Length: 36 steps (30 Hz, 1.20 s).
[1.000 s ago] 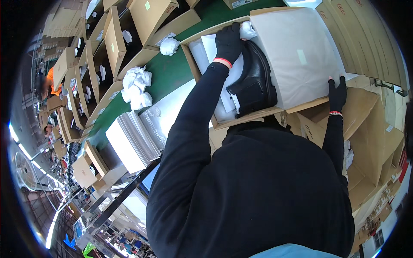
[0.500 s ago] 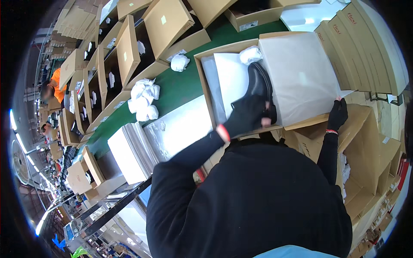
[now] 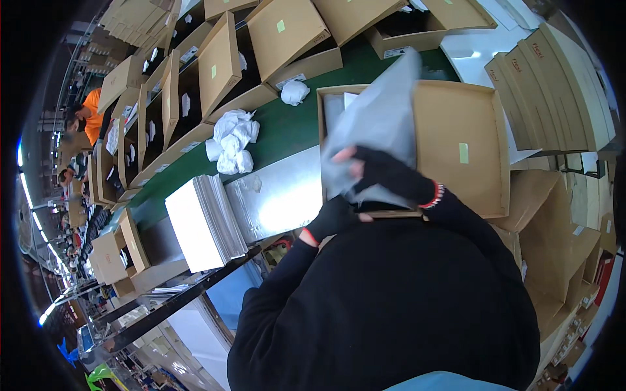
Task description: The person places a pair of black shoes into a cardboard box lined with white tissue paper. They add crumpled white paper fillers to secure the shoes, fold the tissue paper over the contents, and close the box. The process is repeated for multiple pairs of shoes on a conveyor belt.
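Observation:
A sheet of white tissue paper point(image 3: 385, 111) slants across an open cardboard shoebox point(image 3: 321, 137), its far corner raised and blurred. My right hand point(image 3: 394, 177), in a black fingerless glove, reaches over the box with its fingers closed on the paper's near part. At the box's near left corner is my left hand point(image 3: 336, 218), gloved alike; its fingertips point right along the near edge, and whether they grip anything is hidden. The black shoe inside is covered by paper and hands. To the right lies the box's open lid point(image 3: 460, 124), inner side up with a green sticker.
Crumpled white paper wads point(image 3: 231, 140) and a smaller wad point(image 3: 295, 92) lie on the green surface. A stack of white sheets point(image 3: 203, 221) stands left. Several open shoeboxes point(image 3: 287, 39) line the back. Brown cartons point(image 3: 548, 91) stand right, with a large open carton point(image 3: 548, 228) below.
My right hand has swung left from the lid's edge, carrying the tissue paper off the lid and over the shoe. My left hand has drawn back from the shoe to the box's near left corner.

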Each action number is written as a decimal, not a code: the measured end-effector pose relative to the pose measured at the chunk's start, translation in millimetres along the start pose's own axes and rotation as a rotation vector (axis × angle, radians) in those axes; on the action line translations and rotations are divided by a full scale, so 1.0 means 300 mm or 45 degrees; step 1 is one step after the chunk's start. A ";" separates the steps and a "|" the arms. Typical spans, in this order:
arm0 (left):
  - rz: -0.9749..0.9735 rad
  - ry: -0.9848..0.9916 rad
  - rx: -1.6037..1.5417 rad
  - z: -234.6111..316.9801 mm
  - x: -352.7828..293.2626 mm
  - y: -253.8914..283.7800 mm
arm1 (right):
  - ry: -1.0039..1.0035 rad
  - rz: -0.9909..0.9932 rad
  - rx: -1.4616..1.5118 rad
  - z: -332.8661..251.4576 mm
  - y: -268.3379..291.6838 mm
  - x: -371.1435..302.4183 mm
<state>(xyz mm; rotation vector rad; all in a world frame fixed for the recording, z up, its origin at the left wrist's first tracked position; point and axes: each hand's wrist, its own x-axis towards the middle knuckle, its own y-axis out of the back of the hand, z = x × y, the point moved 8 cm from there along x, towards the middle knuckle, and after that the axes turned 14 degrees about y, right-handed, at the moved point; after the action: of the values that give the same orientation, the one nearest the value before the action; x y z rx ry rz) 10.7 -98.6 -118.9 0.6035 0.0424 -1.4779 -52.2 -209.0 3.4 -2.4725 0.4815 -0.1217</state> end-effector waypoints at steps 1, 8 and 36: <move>-0.275 0.166 -0.651 0.037 -0.021 0.006 | -0.166 -0.311 0.229 0.073 -0.073 -0.022; 0.561 0.150 -1.015 -0.017 -0.103 0.225 | 0.307 -0.116 -1.412 0.097 0.159 -0.180; 0.230 0.590 0.780 -0.041 -0.075 0.090 | 0.257 -0.595 -2.671 0.374 0.269 0.538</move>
<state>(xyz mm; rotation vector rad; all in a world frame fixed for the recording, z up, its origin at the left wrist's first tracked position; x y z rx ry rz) 37.4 -73.7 -111.3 1.4026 -0.1075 -1.1399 94.7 -266.8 -138.8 -4.6332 -0.1759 -0.0059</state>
